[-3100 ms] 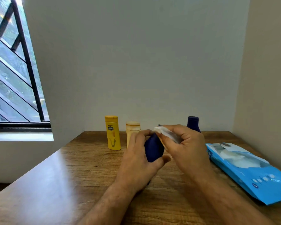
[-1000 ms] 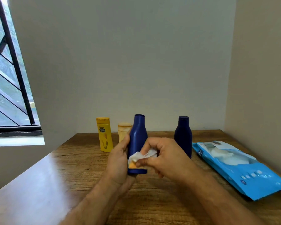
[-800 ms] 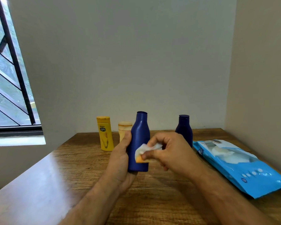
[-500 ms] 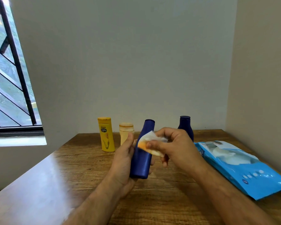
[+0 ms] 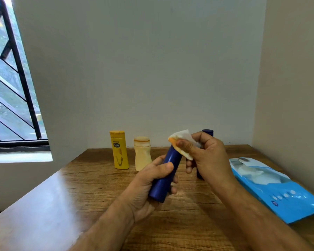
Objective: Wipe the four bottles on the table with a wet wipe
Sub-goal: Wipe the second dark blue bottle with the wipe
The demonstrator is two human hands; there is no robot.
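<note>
Blue bottle point(image 5: 166, 175) tilted, clasped low by left hand point(image 5: 149, 185), freeing neck above for wet wipe point(image 5: 183, 144) pinched in right hand point(image 5: 207, 156).

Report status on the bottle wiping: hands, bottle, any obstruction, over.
Left hand grips tilted blue bottle. Right hand pinches stained wet wipe at bottle's top. Nothing obstructing.

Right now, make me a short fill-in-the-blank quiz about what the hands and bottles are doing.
1. The left hand grips a tilted ____ bottle.
2. The right hand pinches a ____ against that bottle's top.
3. The yellow bottle stands ____ on the table.

Missing words: blue; wet wipe; upright
</note>
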